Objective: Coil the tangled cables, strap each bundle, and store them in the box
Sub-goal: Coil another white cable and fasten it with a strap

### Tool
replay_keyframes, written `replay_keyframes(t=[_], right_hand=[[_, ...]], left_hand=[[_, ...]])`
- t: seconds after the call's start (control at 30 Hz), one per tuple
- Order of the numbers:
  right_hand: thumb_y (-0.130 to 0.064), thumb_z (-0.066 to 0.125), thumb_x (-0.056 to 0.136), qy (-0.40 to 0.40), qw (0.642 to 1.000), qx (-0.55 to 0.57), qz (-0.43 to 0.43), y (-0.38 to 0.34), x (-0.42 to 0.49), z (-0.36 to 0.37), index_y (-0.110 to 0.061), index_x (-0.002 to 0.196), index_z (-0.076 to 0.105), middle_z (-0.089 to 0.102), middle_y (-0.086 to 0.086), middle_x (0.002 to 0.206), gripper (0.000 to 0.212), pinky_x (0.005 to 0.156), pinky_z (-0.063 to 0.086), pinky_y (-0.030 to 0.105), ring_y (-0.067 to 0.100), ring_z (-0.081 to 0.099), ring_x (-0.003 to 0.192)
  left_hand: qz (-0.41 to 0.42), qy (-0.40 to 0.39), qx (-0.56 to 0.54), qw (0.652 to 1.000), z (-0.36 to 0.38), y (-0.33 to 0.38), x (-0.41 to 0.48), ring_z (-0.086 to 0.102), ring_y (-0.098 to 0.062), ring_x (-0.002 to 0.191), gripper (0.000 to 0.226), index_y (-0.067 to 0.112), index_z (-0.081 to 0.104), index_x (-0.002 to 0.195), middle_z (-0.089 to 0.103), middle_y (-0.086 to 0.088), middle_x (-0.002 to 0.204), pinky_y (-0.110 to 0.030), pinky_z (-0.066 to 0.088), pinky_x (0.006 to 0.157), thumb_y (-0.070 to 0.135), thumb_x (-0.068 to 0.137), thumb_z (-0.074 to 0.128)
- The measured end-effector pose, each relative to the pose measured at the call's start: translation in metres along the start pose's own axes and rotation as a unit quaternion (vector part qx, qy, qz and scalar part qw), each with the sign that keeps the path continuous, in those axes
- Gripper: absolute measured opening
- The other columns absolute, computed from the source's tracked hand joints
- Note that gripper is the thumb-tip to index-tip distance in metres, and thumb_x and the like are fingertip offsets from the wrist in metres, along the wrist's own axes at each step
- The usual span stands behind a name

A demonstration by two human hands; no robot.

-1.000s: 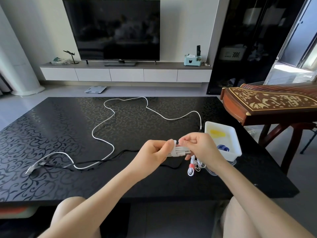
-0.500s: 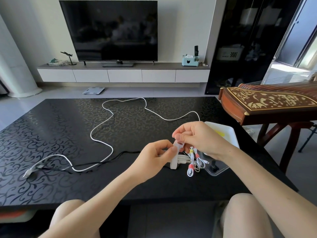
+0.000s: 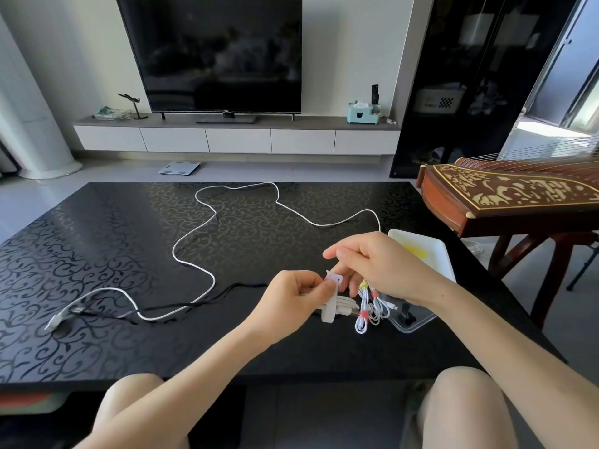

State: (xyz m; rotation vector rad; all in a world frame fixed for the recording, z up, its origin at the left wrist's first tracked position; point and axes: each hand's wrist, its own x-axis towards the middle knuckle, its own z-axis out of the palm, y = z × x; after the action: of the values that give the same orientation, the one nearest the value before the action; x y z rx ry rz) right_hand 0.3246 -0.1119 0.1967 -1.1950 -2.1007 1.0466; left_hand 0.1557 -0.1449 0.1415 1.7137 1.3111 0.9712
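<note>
L hand [image 3: 291,299] grip pinches strap [image 3: 328,308] on white coil [image 3: 345,305]; R hand [image 3: 385,267] grip holds small bundles [image 3: 366,311]; risk: R too full, strap slips, coil springs open.

A big black flat-screen television [image 3: 223,53] stood on the long white wall cabinet [image 3: 236,139]; a carved reddish-brown wooden zither [image 3: 505,196] sat far right.

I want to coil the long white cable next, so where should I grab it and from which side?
Probably take the white cable by its connector end at the table's left, from above: it lies flat and free there, though the black cable crosses close by.
</note>
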Motion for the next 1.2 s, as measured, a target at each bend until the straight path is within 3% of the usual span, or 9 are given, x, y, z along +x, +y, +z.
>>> replay_keyframes(t=[0.17, 0.3, 0.5, 0.67, 0.77, 0.87, 0.97, 1.07, 1.2], right_hand=[[-0.003, 0.064, 0.084, -0.046, 0.998, 0.035, 0.013, 0.001, 0.000, -0.004, -0.013, 0.108, 0.062, 0.075, 0.003, 0.078, 0.026, 0.059, 0.052, 0.017, 0.011, 0.067, 0.067], [-0.003, 0.068, 0.078, -0.045, 0.999, -0.020, 0.007, 0.001, 0.000, -0.001, -0.022, 0.099, 0.062, 0.074, -0.006, 0.077, 0.029, 0.058, 0.046, 0.010, 0.005, 0.067, 0.068], [-0.005, 0.064, 0.076, 0.104, 0.985, -0.116, -0.073, -0.001, -0.002, -0.006, -0.027, 0.080, 0.053, 0.071, -0.011, 0.068, 0.026, 0.059, 0.046, 0.013, 0.001, 0.063, 0.064], [-0.001, 0.056, 0.082, 0.175, 0.966, -0.168, -0.090, 0.004, 0.001, -0.003, -0.031, 0.074, 0.041, 0.058, -0.003, 0.059, 0.035, 0.055, 0.044, 0.021, 0.010, 0.053, 0.054], [-0.002, 0.058, 0.084, 0.185, 0.974, -0.092, -0.092, 0.004, 0.001, -0.005, -0.028, 0.081, 0.048, 0.063, -0.002, 0.064, 0.028, 0.060, 0.049, 0.022, 0.010, 0.058, 0.059], [-0.008, 0.063, 0.085, 0.145, 0.984, 0.090, -0.055, 0.006, -0.006, -0.004, -0.024, 0.098, 0.058, 0.071, -0.003, 0.077, 0.022, 0.070, 0.051, 0.021, 0.013, 0.063, 0.069], [-0.011, 0.066, 0.085, 0.092, 0.965, 0.245, 0.010, 0.012, -0.013, 0.004, -0.020, 0.107, 0.062, 0.070, -0.002, 0.078, 0.024, 0.070, 0.050, 0.020, 0.008, 0.059, 0.069], [-0.013, 0.067, 0.084, 0.091, 0.962, 0.255, 0.046, 0.020, -0.015, 0.011, -0.017, 0.107, 0.067, 0.070, -0.008, 0.080, 0.023, 0.070, 0.048, 0.021, 0.004, 0.059, 0.072], [-0.020, 0.071, 0.070, 0.057, 0.914, 0.381, 0.122, 0.027, -0.015, 0.013, -0.012, 0.097, 0.073, 0.062, 0.003, 0.075, 0.028, 0.073, 0.045, 0.026, 0.017, 0.049, 0.073]], left_hand=[[-0.010, -0.023, 0.023, 0.999, -0.002, 0.001, 0.000, 0.026, -0.006, 0.039, 0.047, 0.033, 0.054, 0.045, 0.033, 0.014, 0.040, -0.013, 0.022, 0.041, 0.038, 0.091, 0.057], [-0.018, -0.058, 0.045, 0.997, -0.003, 0.004, -0.001, 0.026, -0.006, 0.041, 0.050, 0.034, 0.052, 0.044, 0.032, 0.014, 0.041, -0.014, 0.022, 0.043, 0.038, 0.094, 0.054], [-0.031, -0.111, -0.006, 0.993, -0.003, -0.002, -0.009, 0.028, -0.023, 0.059, 0.042, 0.016, 0.046, 0.062, 0.035, 0.004, 0.057, -0.040, 0.025, 0.059, 0.034, 0.100, 0.042], [-0.001, -0.124, 0.025, 0.992, -0.002, 0.004, -0.012, 0.029, -0.013, 0.054, 0.031, 0.020, 0.041, 0.061, 0.034, 0.013, 0.052, -0.030, 0.025, 0.055, 0.036, 0.086, 0.046], [-0.010, -0.103, 0.017, 0.994, 0.000, 0.008, -0.013, 0.029, -0.010, 0.052, 0.033, 0.027, 0.044, 0.057, 0.034, 0.014, 0.050, -0.029, 0.025, 0.055, 0.031, 0.089, 0.050], [-0.032, -0.052, -0.010, 0.998, 0.002, 0.008, -0.013, 0.026, -0.010, 0.051, 0.033, 0.012, 0.044, 0.063, 0.031, 0.013, 0.050, -0.032, 0.022, 0.055, 0.019, 0.094, 0.052], [-0.034, -0.035, -0.019, 0.999, 0.002, 0.009, -0.012, 0.026, -0.010, 0.050, 0.035, 0.011, 0.041, 0.061, 0.030, 0.012, 0.050, -0.029, 0.021, 0.054, 0.017, 0.093, 0.053], [-0.022, -0.048, -0.024, 0.998, 0.004, 0.011, -0.011, 0.026, -0.011, 0.051, 0.037, 0.013, 0.040, 0.059, 0.031, 0.011, 0.050, -0.028, 0.021, 0.053, 0.016, 0.094, 0.053], [0.008, -0.057, -0.001, 0.998, 0.006, 0.013, -0.011, 0.028, -0.008, 0.050, 0.039, 0.018, 0.041, 0.057, 0.032, 0.013, 0.050, -0.024, 0.024, 0.052, 0.019, 0.094, 0.054]])
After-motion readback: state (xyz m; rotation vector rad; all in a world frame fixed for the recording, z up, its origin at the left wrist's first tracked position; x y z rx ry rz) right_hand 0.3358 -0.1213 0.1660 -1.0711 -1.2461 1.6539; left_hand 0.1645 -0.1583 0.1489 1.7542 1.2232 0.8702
